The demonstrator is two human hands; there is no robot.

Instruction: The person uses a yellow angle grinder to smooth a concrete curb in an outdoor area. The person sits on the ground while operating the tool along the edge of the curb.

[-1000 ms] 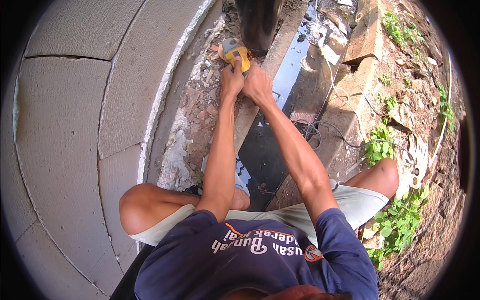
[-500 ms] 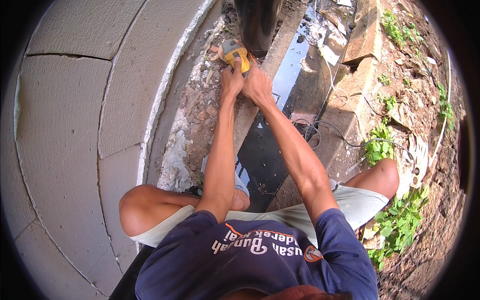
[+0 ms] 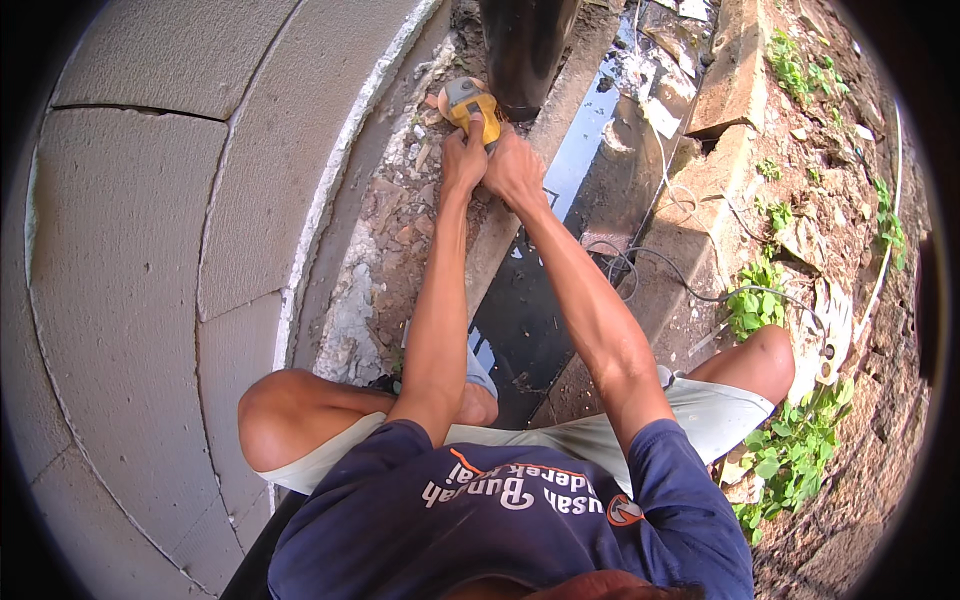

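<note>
In the head view, the work looks to be under way rather than finished: at twelve o'clock the yellow-and-grey power tool (image 3: 468, 104), probably an angle grinder, sits just beside the foot of a glossy black post (image 3: 525, 50), which rises at the tool's two o'clock. Whether tool and post touch is hard to tell; no finished cut or loose piece is visible on the post, so how much is done or left cannot be read. Both hands are together on the tool: the left hand (image 3: 462, 162) grips its body with the thumb laid along the top, and the right hand (image 3: 514, 166) curls around its rear end, fingers mostly hidden. The tool looks compact, its rounded grey head toward eleven o'clock, its yellow casing narrowing toward the hands. Dark water fills the drainage channel (image 3: 525, 340) toward six o'clock.
</note>
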